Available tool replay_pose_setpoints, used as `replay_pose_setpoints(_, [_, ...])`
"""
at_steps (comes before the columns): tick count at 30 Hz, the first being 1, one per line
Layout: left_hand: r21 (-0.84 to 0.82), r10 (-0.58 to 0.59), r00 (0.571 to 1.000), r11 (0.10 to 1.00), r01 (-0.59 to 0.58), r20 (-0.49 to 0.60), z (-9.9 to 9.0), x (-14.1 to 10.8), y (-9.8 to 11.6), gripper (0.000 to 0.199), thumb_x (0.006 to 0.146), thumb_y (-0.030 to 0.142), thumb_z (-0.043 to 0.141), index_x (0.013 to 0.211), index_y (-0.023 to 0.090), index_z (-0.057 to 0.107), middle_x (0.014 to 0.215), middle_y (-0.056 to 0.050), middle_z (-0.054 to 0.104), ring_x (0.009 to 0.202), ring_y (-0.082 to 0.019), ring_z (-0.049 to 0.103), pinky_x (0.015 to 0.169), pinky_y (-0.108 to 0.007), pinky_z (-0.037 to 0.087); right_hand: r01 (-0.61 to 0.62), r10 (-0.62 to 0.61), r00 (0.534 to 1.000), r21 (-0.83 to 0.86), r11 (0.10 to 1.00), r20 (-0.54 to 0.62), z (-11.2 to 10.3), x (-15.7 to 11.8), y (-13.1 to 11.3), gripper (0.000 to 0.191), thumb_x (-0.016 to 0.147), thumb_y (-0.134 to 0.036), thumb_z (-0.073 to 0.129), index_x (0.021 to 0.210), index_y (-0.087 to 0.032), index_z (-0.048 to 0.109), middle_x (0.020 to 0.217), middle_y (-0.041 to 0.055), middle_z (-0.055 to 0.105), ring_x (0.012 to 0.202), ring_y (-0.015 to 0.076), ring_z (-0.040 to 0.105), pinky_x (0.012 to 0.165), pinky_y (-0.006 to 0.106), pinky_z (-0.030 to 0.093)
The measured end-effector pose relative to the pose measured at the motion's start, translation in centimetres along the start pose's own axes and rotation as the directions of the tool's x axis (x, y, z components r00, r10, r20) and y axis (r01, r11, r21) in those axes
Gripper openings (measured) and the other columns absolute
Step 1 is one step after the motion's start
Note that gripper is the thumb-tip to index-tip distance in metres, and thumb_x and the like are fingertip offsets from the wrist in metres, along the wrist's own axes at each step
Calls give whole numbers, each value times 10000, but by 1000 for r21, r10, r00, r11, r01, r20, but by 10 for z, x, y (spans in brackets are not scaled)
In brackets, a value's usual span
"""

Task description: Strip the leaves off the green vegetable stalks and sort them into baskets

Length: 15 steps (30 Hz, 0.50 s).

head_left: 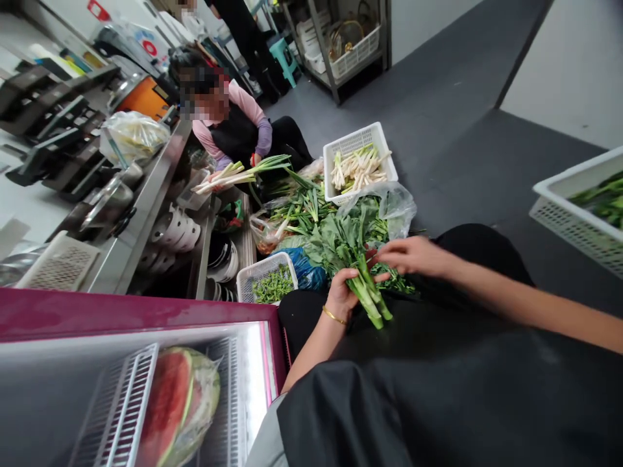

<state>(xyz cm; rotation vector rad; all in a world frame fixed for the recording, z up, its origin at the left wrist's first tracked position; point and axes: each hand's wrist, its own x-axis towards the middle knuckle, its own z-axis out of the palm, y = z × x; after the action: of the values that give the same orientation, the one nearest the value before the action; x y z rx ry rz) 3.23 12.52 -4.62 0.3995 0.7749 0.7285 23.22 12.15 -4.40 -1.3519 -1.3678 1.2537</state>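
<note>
In the head view, my left hand (342, 295) is closed around a bunch of leafy greens with thick stems (368, 292), which look like Chinese broccoli. The cut stem ends point down toward my lap, and the broad leaves (335, 241) spread away from me. Just right of the stems is my right hand (409, 255), its fingers loosely apart and reaching toward the bunch. Whether its fingertips touch the stems I cannot tell. Beyond the bunch, more greens lie in a clear plastic bag (398, 209).
A white basket (332, 188) holds trimmed scallions; a smaller basket (242, 279) holds chopped greens. Opposite, a co-worker (238, 130) grips long scallions (233, 176). An open-topped fridge (146, 314) with cut watermelon (170, 402) stands left. Another basket (559, 207) sits right.
</note>
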Motion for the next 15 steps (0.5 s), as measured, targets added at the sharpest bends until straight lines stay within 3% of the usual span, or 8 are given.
replay_pose_setpoints(2, [29, 4, 996, 1000, -1, -93, -3, -4, 1, 240, 545, 182, 586, 759, 105, 661, 753, -118, 717, 952, -337, 658, 831, -434, 505, -58, 50, 975, 34, 998, 215, 27, 9, -5, 336, 639, -458, 746, 597, -150, 618, 528, -8, 597, 458, 114, 552, 414, 210, 429])
replay_pose_setpoints(4, [12, 80, 984, 997, -79, -158, -9, -12, 2, 234, 564, 167, 597, 781, 109, 664, 783, -105, 722, 958, -309, 660, 838, -400, 507, -131, 88, 944, 115, 985, 317, 43, 17, -5, 375, 640, -485, 726, 561, -159, 559, 501, -20, 582, 440, 111, 544, 406, 212, 431])
replay_pose_setpoints(7, [-56, 215, 960, 972, -228, -177, -19, -25, 1, 339, 611, 151, 596, 943, 149, 665, 1034, -85, 710, 1022, -250, 642, 847, -349, 503, -212, 144, 958, 270, 939, 249, 46, 30, -1, 424, 616, -551, 722, 588, -161, 558, 480, -3, 581, 422, 116, 537, 430, 237, 460])
replay_pose_setpoints(9, [-50, 238, 951, 966, -252, -199, -22, -28, -3, 343, 621, 149, 625, 962, 152, 660, 1045, -82, 706, 953, -230, 663, 797, -325, 513, -216, 162, 967, 296, 931, 195, 45, 40, -1, 449, 610, -589, 711, 627, -161, 575, 507, 21, 602, 447, 132, 555, 464, 257, 478])
replay_pose_setpoints(11, [6, 190, 955, 981, -194, -228, -24, -26, -7, 289, 627, 173, 672, 909, 110, 670, 878, -94, 721, 756, -203, 683, 684, -289, 519, -126, 99, 983, 174, 977, 154, 50, 47, -5, 444, 675, -604, 649, 630, -170, 567, 526, 35, 604, 472, 141, 559, 477, 260, 461])
replay_pose_setpoints(13, [32, 116, 961, 993, -112, -251, -26, -21, -9, 258, 642, 218, 696, 848, 65, 677, 693, -90, 689, 576, -163, 642, 573, -253, 497, 106, -99, 993, -118, 987, 62, 62, 46, -12, 413, 775, -557, 560, 614, -176, 556, 560, 46, 596, 506, 139, 549, 492, 251, 420])
replay_pose_setpoints(15, [5, 90, 960, 996, -92, -266, -29, -16, -6, 247, 665, 260, 686, 817, 66, 680, 601, -72, 652, 497, -143, 599, 504, -239, 472, 390, -391, 916, -425, 817, 89, 75, 36, -17, 381, 849, -461, 477, 614, -173, 562, 620, 63, 596, 553, 138, 541, 521, 250, 385])
